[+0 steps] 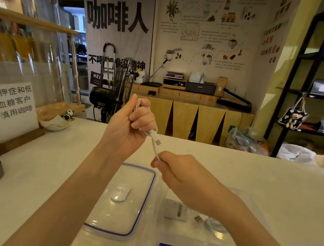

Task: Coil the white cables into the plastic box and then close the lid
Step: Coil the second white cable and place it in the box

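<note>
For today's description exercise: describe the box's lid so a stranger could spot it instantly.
Start at the pale counter under the person's arms. The lid lies flat there, directly left of the open plastic box. It alone is a clear sheet edged with a thin blue line, with a white oval tab at its centre.

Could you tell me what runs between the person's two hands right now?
In the head view, a short stretch of white cable with its plug runs from the left hand down to the right hand.
</note>
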